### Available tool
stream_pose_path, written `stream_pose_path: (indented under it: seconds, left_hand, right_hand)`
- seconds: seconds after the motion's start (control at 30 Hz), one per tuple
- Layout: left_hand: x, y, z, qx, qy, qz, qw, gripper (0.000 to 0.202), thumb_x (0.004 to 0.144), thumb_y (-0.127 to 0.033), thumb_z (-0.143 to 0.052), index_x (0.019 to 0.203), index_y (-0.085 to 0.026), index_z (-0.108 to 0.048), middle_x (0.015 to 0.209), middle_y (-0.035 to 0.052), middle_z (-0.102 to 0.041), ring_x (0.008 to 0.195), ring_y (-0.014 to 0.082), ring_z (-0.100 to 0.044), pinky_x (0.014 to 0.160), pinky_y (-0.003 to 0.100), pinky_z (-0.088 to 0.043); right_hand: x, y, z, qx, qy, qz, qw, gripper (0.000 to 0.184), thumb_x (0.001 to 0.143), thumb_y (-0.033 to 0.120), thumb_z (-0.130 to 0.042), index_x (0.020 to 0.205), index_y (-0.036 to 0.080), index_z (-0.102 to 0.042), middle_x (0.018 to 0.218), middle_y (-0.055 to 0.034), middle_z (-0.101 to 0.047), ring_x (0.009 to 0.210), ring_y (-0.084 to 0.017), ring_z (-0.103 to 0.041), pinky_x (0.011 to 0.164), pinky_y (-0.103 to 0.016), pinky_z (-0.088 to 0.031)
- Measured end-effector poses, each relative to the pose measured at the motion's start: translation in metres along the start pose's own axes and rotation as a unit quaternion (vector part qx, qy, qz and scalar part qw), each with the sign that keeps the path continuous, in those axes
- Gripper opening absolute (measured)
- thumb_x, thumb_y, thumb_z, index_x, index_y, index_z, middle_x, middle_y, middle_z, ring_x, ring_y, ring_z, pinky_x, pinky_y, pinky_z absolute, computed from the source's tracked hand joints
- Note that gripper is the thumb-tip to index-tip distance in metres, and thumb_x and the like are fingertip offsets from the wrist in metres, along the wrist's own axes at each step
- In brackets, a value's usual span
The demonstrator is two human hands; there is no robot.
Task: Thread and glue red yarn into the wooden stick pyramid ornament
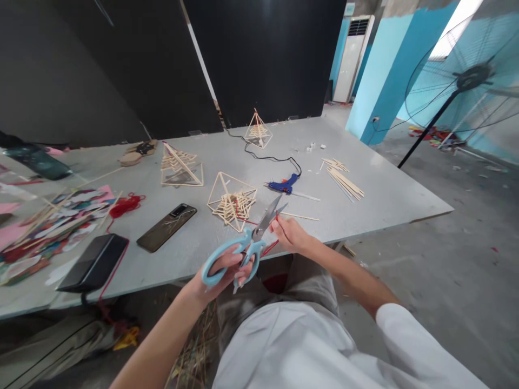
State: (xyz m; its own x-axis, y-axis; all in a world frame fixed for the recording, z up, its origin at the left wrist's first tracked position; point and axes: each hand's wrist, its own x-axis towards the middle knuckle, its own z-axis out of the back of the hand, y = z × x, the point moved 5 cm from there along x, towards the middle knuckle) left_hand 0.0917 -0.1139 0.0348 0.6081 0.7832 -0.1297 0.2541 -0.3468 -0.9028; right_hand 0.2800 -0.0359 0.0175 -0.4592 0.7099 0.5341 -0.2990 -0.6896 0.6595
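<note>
My left hand (227, 267) has its fingers through the light blue handles of a pair of scissors (265, 219), whose blades point up and away, slightly apart. Beside the blades, my right hand (290, 232) pinches a red string (271, 247). The string runs from a pyramid frame of wooden sticks (232, 202) that lies on the table just beyond the scissors. Whether the blades touch the string I cannot tell. A blue glue gun (285, 184) with a black cord lies past the blade tips.
Two more stick pyramids (181, 165) (258, 131) stand farther back. Loose wooden sticks (344, 181) lie right. Leftward are a phone (167, 227), a black box-shaped object (94, 263), red yarn (125, 205) and fabric scraps (60, 227). A fan (472, 78) stands beyond the table's right edge.
</note>
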Motion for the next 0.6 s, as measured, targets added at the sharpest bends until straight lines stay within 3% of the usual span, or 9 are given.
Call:
stream_pose_path:
  seconds: [0.27,0.4,0.5,0.6]
  left_hand:
    - [-0.011,0.003,-0.007,-0.006,0.006,-0.031,0.999,0.042,0.088,-0.057,-0.078,0.094,-0.017,-0.068,0.064,-0.0025,-0.048,0.057,0.0126,-0.042,0.056,0.026,-0.041]
    - [-0.007,0.01,-0.014,-0.002,0.004,-0.029,1.0,0.043,0.088,-0.06,-0.077,0.092,-0.018,-0.068,0.062,-0.0028,-0.047,0.056,0.0136,-0.044,0.058,0.028,-0.04]
    - [-0.004,0.013,-0.016,0.005,-0.016,-0.02,1.0,0.042,0.088,-0.059,-0.077,0.092,-0.018,-0.068,0.062,-0.0022,-0.048,0.057,0.0139,-0.045,0.059,0.03,-0.041]
    - [-0.008,0.001,-0.007,-0.009,-0.059,-0.078,0.995,0.036,0.085,-0.054,-0.077,0.093,-0.02,-0.069,0.062,-0.0034,-0.048,0.055,0.0137,-0.045,0.06,0.031,-0.044]
  right_hand:
    - [-0.005,-0.015,0.03,-0.006,-0.005,0.009,1.0,0.049,0.112,0.055,-0.033,0.093,0.023,-0.065,0.075,-0.0079,-0.067,0.057,-0.019,-0.052,0.064,-0.035,-0.047]
    - [-0.007,-0.009,0.011,0.005,0.0,-0.005,1.0,0.046,0.109,0.057,-0.037,0.089,0.025,-0.062,0.075,-0.0079,-0.065,0.057,-0.02,-0.051,0.062,-0.035,-0.044]
    - [-0.011,-0.003,-0.01,0.021,0.018,-0.013,1.0,0.039,0.104,0.058,-0.047,0.084,0.027,-0.06,0.066,-0.0037,-0.057,0.053,-0.02,-0.043,0.056,-0.034,-0.037]
    - [-0.015,-0.002,-0.016,0.047,0.025,-0.026,0.998,0.038,0.099,0.06,-0.055,0.085,0.025,-0.061,0.063,-0.0003,-0.054,0.05,-0.017,-0.037,0.055,-0.032,-0.032]
